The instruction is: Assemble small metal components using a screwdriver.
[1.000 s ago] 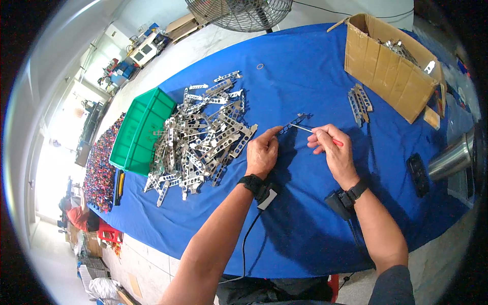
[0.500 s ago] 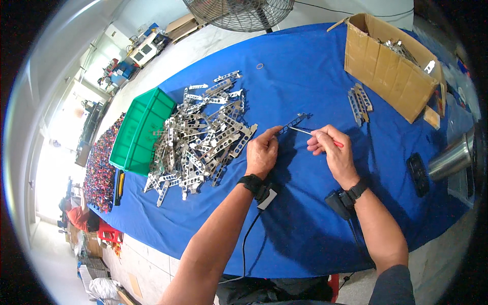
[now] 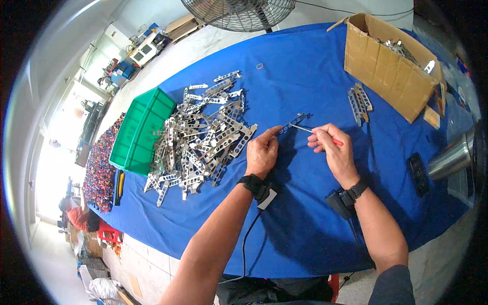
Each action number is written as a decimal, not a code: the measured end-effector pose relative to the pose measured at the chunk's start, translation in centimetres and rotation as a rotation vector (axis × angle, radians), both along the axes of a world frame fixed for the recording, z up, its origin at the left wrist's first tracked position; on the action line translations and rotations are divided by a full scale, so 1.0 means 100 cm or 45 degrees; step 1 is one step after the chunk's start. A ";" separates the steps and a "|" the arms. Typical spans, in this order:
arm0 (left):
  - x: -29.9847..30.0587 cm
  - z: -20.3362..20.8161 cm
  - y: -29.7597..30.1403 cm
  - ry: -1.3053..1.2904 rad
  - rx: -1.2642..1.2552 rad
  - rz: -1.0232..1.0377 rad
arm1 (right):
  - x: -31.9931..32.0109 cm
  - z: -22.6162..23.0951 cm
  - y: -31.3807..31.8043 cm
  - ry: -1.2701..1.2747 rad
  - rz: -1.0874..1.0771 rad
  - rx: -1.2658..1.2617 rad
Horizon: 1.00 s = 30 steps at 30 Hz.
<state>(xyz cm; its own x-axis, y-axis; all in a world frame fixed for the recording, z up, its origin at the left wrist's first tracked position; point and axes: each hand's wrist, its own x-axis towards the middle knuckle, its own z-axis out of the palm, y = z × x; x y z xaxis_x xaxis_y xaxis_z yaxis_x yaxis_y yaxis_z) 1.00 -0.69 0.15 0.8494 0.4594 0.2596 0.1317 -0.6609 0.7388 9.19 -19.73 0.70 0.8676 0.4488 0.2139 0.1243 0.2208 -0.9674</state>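
My left hand (image 3: 262, 152) is closed, its fingertips gripping the near end of a flat metal strip with a row of holes (image 3: 300, 119). That strip slants up and away to the right over the blue cloth. In my right hand (image 3: 333, 150) is a thin red-handled tool (image 3: 303, 128) with a slim metal shaft. The shaft's tip meets the strip near its middle; whether it enters a hole is too small to tell. Left of my hands lies a large heap of similar perforated metal strips (image 3: 203, 137). A few more strips (image 3: 360, 104) lie together on the right.
A green plastic bin (image 3: 140, 127) lies tipped beside the heap. The cardboard box (image 3: 386, 76) at the far right holds more metal parts. A black phone-like object (image 3: 418, 174) and a steel cylinder (image 3: 452, 158) sit at the right edge. Behind the table stands a fan (image 3: 239, 12).
The tool's tip has shifted slightly up and away along the strip, and my right hand has moved a little with it. My left hand stays in place.
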 end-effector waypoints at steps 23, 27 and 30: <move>0.001 0.000 0.000 0.014 -0.003 -0.007 | 0.001 -0.004 -0.002 0.053 0.073 0.040; 0.000 -0.007 0.005 -0.052 0.020 -0.016 | 0.001 -0.003 0.001 0.061 0.031 0.030; 0.001 -0.001 0.000 0.008 0.008 -0.013 | 0.000 -0.004 0.000 0.054 0.038 0.085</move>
